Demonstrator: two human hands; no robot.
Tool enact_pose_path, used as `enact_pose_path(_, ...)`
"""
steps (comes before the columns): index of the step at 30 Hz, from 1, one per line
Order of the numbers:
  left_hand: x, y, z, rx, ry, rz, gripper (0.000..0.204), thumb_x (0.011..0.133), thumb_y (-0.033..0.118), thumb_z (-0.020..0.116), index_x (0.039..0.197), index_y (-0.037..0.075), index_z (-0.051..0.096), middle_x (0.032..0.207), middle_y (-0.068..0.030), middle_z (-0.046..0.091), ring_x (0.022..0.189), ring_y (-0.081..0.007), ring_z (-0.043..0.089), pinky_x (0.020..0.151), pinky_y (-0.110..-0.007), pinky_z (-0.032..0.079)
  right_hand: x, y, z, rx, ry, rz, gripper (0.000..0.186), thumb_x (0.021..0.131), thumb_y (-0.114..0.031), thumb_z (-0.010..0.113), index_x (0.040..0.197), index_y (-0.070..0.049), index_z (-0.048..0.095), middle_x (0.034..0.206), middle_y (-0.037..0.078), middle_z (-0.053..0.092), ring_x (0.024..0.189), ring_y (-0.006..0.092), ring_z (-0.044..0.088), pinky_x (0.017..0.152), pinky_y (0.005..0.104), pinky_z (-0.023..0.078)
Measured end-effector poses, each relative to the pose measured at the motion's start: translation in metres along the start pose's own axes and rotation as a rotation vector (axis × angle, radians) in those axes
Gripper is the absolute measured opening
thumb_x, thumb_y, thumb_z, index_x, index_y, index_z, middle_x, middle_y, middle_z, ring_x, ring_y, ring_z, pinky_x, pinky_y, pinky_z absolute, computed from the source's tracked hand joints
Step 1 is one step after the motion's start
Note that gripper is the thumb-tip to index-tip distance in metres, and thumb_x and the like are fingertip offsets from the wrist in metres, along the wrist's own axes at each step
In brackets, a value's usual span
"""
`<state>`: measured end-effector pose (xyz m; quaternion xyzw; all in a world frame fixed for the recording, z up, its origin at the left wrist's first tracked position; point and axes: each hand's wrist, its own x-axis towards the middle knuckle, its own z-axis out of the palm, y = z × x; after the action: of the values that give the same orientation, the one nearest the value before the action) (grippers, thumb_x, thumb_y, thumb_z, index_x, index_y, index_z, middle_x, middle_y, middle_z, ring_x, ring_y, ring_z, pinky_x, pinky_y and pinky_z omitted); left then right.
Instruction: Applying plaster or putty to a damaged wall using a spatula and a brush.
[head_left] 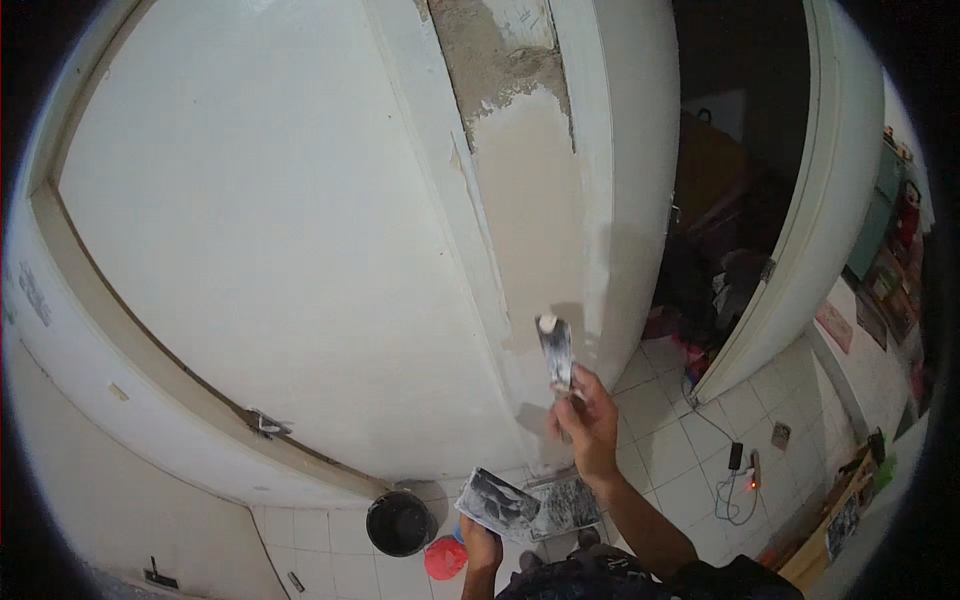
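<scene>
My right hand grips a putty knife by its handle, blade up, with a dab of white putty on its tip. The blade is in front of the lower part of a wall strip coated in smooth beige filler; whether it touches cannot be made out. Bare rough cement shows above the ragged top of the coat. Low down, my left hand holds a dark flat plate smeared with white putty. Beside the plate, and partly behind it, is another dark, white-smeared board.
A black bucket and a red round container stand on the tiled floor by my left hand. On the left is a closed white door. To the right, a doorway opens on a dark room; a cabled power strip lies on the floor.
</scene>
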<state>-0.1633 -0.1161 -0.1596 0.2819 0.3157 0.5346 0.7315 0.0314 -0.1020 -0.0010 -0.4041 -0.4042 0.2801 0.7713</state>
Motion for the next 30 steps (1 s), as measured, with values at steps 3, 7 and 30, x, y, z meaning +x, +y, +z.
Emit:
enact_pose_path(3,0.005,-0.008,-0.014,0.018,-0.032,-0.023,0.031,0.098,0.018,0.045,0.126,0.004,0.048,0.117,-0.0066,0.057,0.106,-0.0194,0.057,0.094,-0.034,0.044,0.034,0.005,0.018,-0.193,0.094,-0.26,0.039,0.094,-0.008,0.053,0.132,0.0,0.048,0.1,0.005,0.052,0.07,0.0061,0.047,0.054,0.0201,0.04)
enact_pose_path(7,0.007,0.009,-0.019,0.047,-0.04,-0.051,0.034,0.096,0.019,0.048,0.126,0.003,0.048,0.117,-0.0073,0.058,0.106,-0.0206,0.057,0.095,-0.036,0.044,0.06,0.004,0.044,-0.517,0.219,-0.513,0.034,0.095,-0.007,0.048,0.129,0.001,0.053,0.103,0.007,0.052,0.081,0.0095,0.048,0.065,0.0225,0.041)
enact_pose_path(30,0.032,0.049,-0.077,0.157,-0.043,0.045,0.049,0.09,0.036,0.057,0.126,0.005,0.047,0.11,-0.0099,0.06,0.098,-0.0249,0.062,0.083,-0.04,0.052,0.088,0.093,0.057,-0.793,0.435,-0.622,0.035,0.088,-0.005,0.061,0.124,-0.006,0.061,0.11,0.009,0.048,0.09,0.0161,0.053,0.071,0.0261,0.048)
